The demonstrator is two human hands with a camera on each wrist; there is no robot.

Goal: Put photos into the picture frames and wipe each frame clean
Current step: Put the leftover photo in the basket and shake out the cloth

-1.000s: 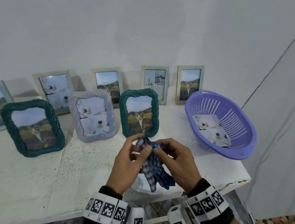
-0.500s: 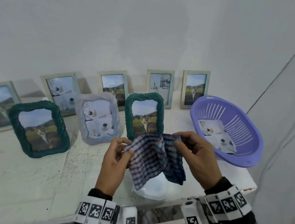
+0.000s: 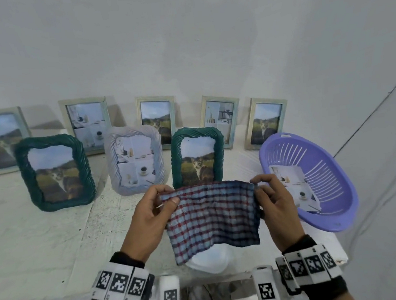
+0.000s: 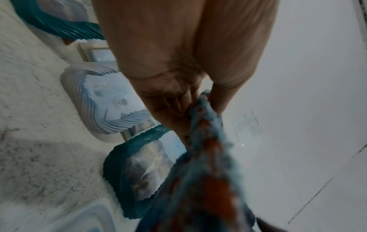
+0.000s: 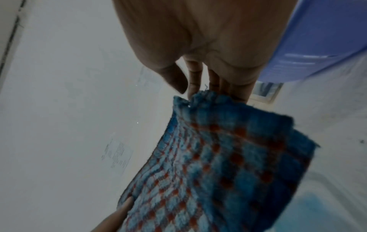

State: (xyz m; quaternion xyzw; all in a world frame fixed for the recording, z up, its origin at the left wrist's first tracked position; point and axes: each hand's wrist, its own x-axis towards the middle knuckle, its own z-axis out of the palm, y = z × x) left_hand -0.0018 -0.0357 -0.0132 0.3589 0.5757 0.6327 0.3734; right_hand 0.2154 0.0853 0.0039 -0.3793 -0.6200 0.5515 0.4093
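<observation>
A blue and red checked cloth (image 3: pixel 212 217) hangs spread flat between both hands above the table's front edge. My left hand (image 3: pixel 149 212) pinches its upper left corner and my right hand (image 3: pixel 271 198) pinches its upper right corner. The cloth (image 4: pixel 200 157) fills the lower left wrist view, and the cloth (image 5: pixel 228 157) hangs from my fingers in the right wrist view. Behind it stands a green wavy frame (image 3: pixel 197 154) with a cat photo. A pale lilac frame (image 3: pixel 135 157) and another green frame (image 3: pixel 55 171) stand further left. Loose photos (image 3: pixel 295 188) lie in the purple basket (image 3: pixel 333 198).
Several thin pale frames, one of them (image 3: pixel 220 120), lean against the back wall with photos inside. A white plastic lid or tray (image 3: pixel 209 259) lies at the table's front edge under the cloth. The white table (image 3: pixel 30 243) ends just right of the basket.
The cloth was bunched between both hands a second ago. My hands have drawn apart and raised it, and it now hangs unfolded and stretched between them.
</observation>
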